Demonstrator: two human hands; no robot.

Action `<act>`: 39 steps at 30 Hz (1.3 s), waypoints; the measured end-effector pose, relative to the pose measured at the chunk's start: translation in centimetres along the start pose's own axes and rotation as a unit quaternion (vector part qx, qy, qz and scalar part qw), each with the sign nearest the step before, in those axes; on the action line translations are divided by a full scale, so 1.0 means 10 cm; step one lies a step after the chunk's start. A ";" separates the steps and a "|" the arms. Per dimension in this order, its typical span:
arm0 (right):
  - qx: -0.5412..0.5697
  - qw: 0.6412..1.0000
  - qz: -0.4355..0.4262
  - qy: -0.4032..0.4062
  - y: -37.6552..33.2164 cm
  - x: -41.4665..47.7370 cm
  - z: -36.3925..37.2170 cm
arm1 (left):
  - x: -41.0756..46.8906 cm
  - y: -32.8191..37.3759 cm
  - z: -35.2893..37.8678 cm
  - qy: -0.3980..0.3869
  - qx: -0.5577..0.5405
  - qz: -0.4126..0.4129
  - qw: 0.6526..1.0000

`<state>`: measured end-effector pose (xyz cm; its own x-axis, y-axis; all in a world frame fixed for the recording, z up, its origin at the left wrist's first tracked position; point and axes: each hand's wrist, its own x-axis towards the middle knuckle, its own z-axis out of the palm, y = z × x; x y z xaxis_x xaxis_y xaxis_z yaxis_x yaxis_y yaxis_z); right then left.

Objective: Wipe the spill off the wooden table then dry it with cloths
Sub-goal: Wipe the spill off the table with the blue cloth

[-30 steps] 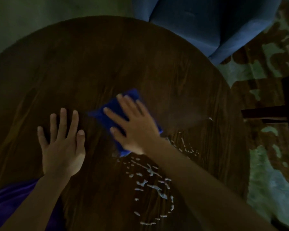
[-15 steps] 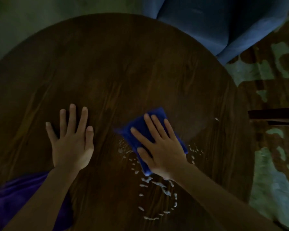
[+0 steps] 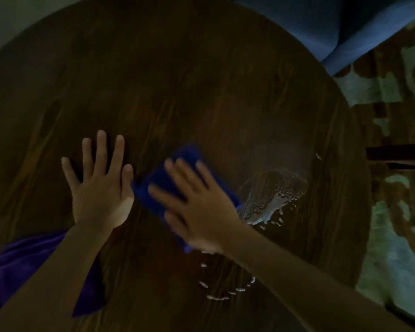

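A round dark wooden table [image 3: 201, 80] fills the view. My right hand [image 3: 201, 207] lies flat and blurred on a folded blue cloth [image 3: 163, 183], pressing it to the wood near the table's middle. A smeared wet patch of spill [image 3: 273, 200] glistens just right of the cloth, and a curved line of pale droplets [image 3: 225, 293] sits nearer to me under my right forearm. My left hand [image 3: 98, 188] rests flat on the table, fingers spread, touching the cloth's left edge. A purple cloth [image 3: 34, 267] lies at the near left, partly under my left forearm.
A blue upholstered seat [image 3: 333, 25] stands beyond the table's far right edge. A patterned rug [image 3: 398, 212] covers the floor on the right. A dark wooden chair part [image 3: 398, 156] juts in from the right edge.
My right hand has swept the blue cloth leftward until it meets my left hand, leaving a smeared wet patch on the right. Fewer droplets remain. My left hand stayed planted.
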<state>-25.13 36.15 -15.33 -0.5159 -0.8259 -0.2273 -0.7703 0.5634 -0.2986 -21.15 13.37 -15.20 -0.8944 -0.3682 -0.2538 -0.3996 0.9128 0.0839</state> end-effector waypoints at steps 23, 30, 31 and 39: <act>-0.014 0.967 0.253 0.030 0.19 -1.15 0.13 | 0.06 -0.02 0.04 -0.012 -0.018 0.006 1.000; -0.047 0.952 0.283 0.104 1.37 -0.45 -0.29 | 0.04 -0.01 0.05 -0.002 -0.010 0.003 1.000; -0.045 0.934 0.338 0.107 1.54 -0.64 -0.27 | 0.02 0.00 0.05 0.001 -0.003 0.005 1.000; -0.019 0.980 0.200 0.002 -0.15 -1.55 0.39 | 0.02 -0.01 0.02 -0.029 0.013 0.008 0.999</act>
<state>-14.48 48.23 -14.99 -0.7811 -0.5391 -0.3150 -0.5190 0.8410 -0.1526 -21.30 13.24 -15.44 -0.8874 -0.3431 -0.3079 -0.3792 0.9231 0.0640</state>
